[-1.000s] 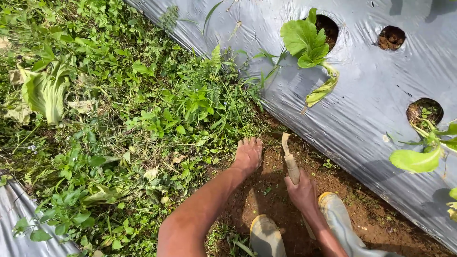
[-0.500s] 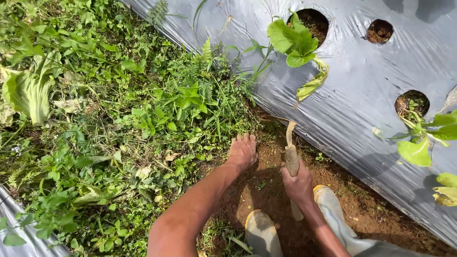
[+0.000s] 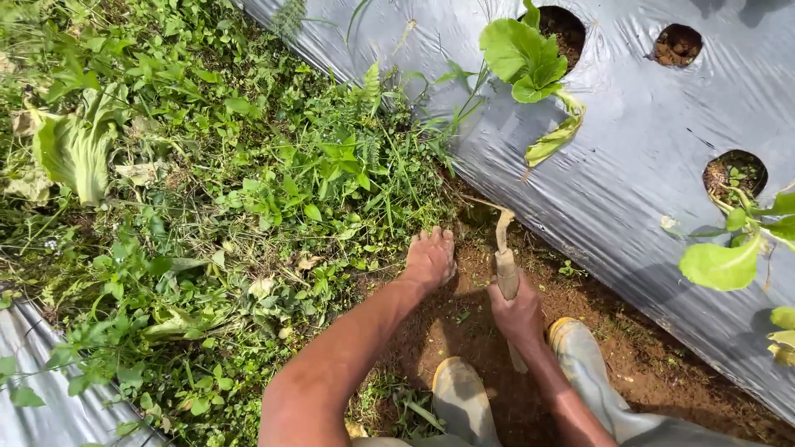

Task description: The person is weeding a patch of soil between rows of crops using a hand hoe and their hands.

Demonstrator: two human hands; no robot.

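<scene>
Silver-grey plastic mulch sheet point(image 3: 646, 149) covers the raised bed across the far right, with round planting holes showing soil; a second strip of the same sheet point(image 3: 50, 414) shows at the near left corner. A wide patch of weeds point(image 3: 248, 182) fills the left and centre, reaching to the sheet's edge. Bare brown soil point(image 3: 629, 356) runs near right between weeds and sheet. Leafy green seedling point(image 3: 526, 54) stands in the far hole; another broad-leafed plant point(image 3: 720, 261) sits at the right edge. A limp pale-green cabbage-like plant point(image 3: 74, 145) lies far left among the weeds. Two pale rubber boots point(image 3: 464, 401) stand on the soil, near centre. Left hand point(image 3: 431, 257) rests palm down on the ground at the weed margin, fingers closed into the stems. Right hand point(image 3: 517, 310) is wrapped around the wooden handle of a small hand tool point(image 3: 505, 257), held upright just right of the left hand, its curved tip at the soil beside the sheet's edge.
</scene>
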